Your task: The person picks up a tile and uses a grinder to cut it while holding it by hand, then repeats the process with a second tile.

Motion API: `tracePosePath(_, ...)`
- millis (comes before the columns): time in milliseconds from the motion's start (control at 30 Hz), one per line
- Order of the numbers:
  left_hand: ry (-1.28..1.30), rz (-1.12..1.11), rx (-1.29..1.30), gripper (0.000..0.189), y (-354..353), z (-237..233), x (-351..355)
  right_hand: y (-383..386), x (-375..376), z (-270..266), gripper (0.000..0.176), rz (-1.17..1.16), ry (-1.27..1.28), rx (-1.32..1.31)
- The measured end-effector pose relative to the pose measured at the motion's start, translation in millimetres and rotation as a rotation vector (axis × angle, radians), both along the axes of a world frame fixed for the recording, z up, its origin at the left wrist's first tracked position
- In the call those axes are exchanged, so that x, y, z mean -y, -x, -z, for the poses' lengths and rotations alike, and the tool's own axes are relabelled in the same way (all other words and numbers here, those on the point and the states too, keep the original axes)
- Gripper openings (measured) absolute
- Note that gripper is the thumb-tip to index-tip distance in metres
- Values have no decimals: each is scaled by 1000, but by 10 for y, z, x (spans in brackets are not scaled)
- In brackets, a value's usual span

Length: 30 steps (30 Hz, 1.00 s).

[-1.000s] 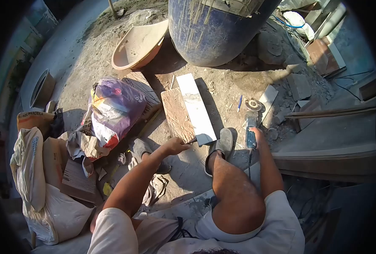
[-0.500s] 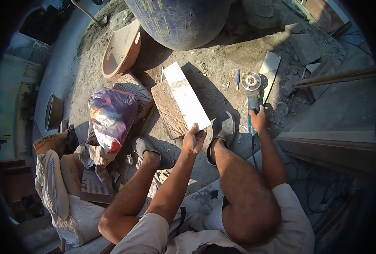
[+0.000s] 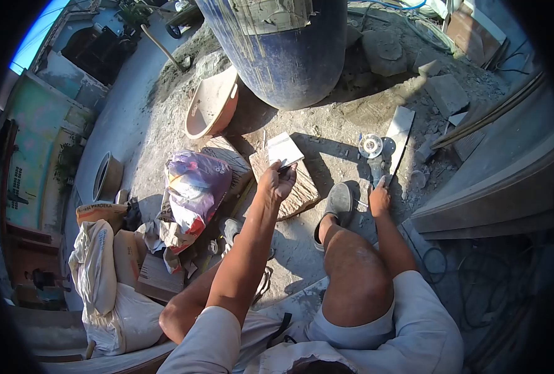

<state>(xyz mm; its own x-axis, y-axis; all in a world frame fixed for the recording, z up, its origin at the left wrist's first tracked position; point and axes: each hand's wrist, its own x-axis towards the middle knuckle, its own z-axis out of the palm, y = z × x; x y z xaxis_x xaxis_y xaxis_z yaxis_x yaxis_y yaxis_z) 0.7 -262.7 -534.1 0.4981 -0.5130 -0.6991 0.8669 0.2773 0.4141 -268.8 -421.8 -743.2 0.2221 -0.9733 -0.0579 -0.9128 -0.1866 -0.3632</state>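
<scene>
While the left hand [image 3: 278, 181] pinches the near edge of a white tile [image 3: 284, 149], the right hand [image 3: 380, 199] wraps around the body of an angle grinder [image 3: 375, 167], low over the gritty ground [image 3: 296, 238]. The tile sits above a brown patterned slab [image 3: 304, 194] — whether the two touch, I cannot tell. It looks stiff and fairly light, yet brittle, so a sharp knock could chip a corner; dust may make its smooth face slippery. Thumb on top and fingers beneath, midway along an edge, should suit it. The grinder is probably heavier towards its round head [image 3: 370, 146] — better held by the body. A pale tile strip [image 3: 401, 129] lies just beside it.
</scene>
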Motion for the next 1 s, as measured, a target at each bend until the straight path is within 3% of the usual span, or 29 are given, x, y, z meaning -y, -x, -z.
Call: tracePosePath(1000,74,-19,-60,21,81,50,74,12,-13,141,68,58,74,84)
